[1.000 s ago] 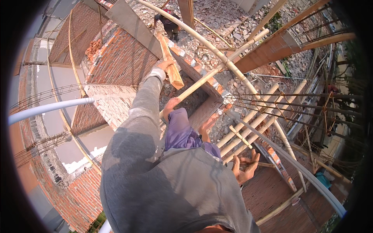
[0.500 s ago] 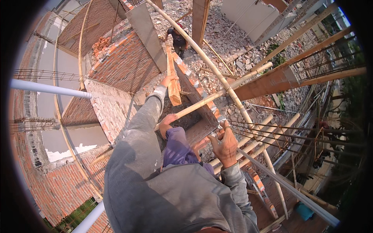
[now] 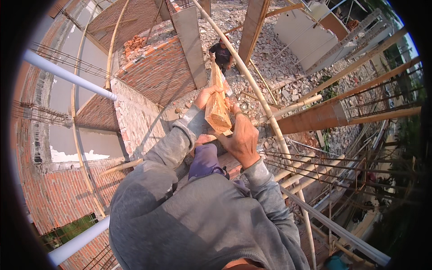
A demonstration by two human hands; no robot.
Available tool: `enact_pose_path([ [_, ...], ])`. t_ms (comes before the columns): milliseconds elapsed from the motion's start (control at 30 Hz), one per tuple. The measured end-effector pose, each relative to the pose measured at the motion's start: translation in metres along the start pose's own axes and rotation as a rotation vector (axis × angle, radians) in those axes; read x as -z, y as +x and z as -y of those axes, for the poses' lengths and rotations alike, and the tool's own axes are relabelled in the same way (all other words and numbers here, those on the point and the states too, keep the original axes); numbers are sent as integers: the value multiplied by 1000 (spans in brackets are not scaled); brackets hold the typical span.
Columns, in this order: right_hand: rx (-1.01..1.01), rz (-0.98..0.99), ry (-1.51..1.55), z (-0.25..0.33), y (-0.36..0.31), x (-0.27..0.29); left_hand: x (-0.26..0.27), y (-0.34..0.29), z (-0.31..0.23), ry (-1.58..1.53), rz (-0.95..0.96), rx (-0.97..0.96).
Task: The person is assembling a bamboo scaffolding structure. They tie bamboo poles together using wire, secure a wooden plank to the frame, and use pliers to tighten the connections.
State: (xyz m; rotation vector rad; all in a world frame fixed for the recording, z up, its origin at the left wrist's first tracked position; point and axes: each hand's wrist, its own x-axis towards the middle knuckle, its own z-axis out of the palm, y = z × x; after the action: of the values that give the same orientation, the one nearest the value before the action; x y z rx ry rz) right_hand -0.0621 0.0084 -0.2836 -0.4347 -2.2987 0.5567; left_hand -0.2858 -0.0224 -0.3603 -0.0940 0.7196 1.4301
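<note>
Wood, pale and rough-sawn, makes up the thick beam [image 3: 217, 105] that sits in front of the person's chest, its near end tilted up toward them and its far end dropping away toward a co-worker [image 3: 222, 55] below. The left hand [image 3: 208, 96] is closed on the beam's left side, thumb over the upper edge, its fingers out of sight beneath. The right hand [image 3: 243, 138] is wrapped about the near end from the right, fingers against the side and thumb reaching under the end. Holding from both sides probably keeps the beam from rolling, and the low thumb seems to take some of its weight. The co-worker stands at the far end, apparently with a hand on it, which would share the load, though that contact is too small to be sure of.

A bare foot [image 3: 204, 139] shows just below the beam's near end, presumably braced for balance at this height. To the right, a long bamboo pole [image 3: 252, 80] slants past the beam, likely part of the scaffold. Rubble [image 3: 285, 69] covers the ground below, and a brick wall [image 3: 155, 69] stands to the left.
</note>
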Motion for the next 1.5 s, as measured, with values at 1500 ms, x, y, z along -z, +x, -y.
enact_pose_path([
  [1500,179,-266,-426,64,296,215,-110,-12,-245,1475,-669,-1722],
])
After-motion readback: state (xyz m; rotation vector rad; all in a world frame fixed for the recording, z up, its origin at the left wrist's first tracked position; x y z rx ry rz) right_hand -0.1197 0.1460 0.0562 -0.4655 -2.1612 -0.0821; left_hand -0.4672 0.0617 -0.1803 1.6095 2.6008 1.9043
